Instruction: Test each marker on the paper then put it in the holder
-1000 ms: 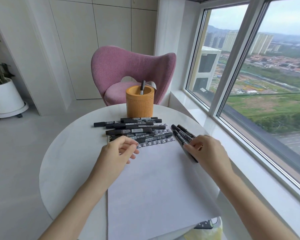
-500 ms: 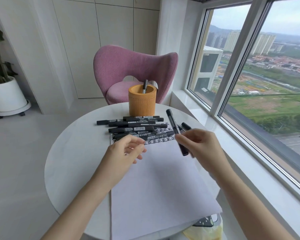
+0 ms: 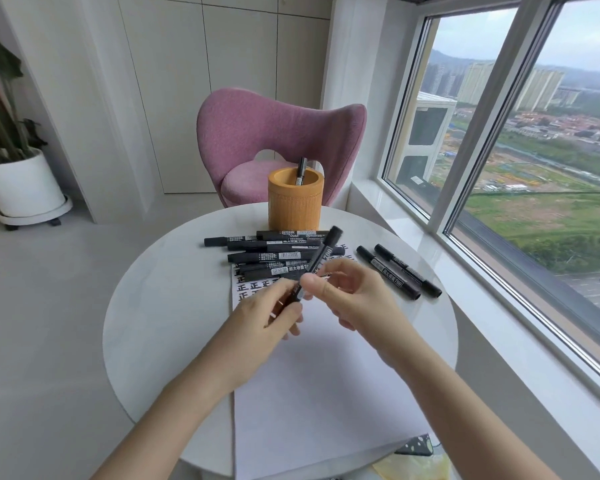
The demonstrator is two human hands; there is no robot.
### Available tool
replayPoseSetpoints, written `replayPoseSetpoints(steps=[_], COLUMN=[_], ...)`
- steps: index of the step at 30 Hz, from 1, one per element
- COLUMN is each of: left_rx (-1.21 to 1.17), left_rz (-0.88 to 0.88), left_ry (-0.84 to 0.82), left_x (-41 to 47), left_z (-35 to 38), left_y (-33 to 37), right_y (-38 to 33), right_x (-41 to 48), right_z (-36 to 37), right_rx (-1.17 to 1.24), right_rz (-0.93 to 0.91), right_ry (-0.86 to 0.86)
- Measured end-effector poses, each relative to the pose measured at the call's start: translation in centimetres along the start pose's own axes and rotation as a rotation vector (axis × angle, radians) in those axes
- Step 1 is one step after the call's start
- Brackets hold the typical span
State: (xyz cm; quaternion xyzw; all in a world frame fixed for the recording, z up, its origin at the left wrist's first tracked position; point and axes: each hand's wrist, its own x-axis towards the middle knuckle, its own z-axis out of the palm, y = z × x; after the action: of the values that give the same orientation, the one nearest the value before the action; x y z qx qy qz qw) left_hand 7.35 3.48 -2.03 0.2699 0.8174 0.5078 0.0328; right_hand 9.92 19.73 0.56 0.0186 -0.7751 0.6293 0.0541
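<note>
Holder (image 3: 295, 206): orange-tan cylinder with a finely ribbed wall and open top, standing at the far side of the table (image 3: 167, 327). Inside it is one black marker (image 3: 301, 171), leaning upright, its top above the rim.

Held marker (image 3: 321, 256): black barrel with a white printed label, tilted, far end up and to the right over the loose pile (image 3: 274, 256). Right grip (image 3: 354, 299) pinches the mid barrel between thumb and fingers. Left grip (image 3: 267, 320) has its fingers curled round the lower end, which is hidden. Both grips are closed on this same marker, above the paper (image 3: 312, 382).

The loose pile is several black markers lying roughly parallel, between holder and grips, partly on the paper's far edge. Two more markers (image 3: 395, 271) lie side by side, touching, off the paper to the right.

The paper is a white rectangular sheet with rows of bold black characters at the far end and is plain below that. Its near edge hangs past the table rim.

The table is round, white, smooth and glossy. Behind it is a pink, fuzzy, curved-back chair (image 3: 257, 133). White flat-panel cabinets (image 3: 222, 81) line the back wall. A white round plant pot (image 3: 21, 185) on a wheeled base stands at left on a pale floor. A large window (image 3: 534, 168) at right shows a high city view.
</note>
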Motion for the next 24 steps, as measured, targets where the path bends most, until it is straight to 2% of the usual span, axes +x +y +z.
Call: replayPoseSetpoints(steps=[4,6,10,24], left_rx=[-0.014,-0.077,-0.06,-0.371], left_rz=[0.006,-0.007,-0.055,-0.095], left_ry=[-0.03,-0.012,0.03,-0.018], left_x=[-0.1,-0.2,0.0,-0.3], left_z=[0.1,-0.1,-0.7,-1.9], left_y=[0.3,0.5,-0.4,-1.3], right_y=[-0.1,-0.1,0.1,1.0], right_x=[0.7,1.0,1.0,1.3], right_z=[1.5,2.2,3.1,4.6], right_rx=[0.072,0.091,0.121,0.247], right_rz=[-0.085,-0.092,-0.102,-0.081], right_ry=[-0.021,-0.053,-0.105,-0.165])
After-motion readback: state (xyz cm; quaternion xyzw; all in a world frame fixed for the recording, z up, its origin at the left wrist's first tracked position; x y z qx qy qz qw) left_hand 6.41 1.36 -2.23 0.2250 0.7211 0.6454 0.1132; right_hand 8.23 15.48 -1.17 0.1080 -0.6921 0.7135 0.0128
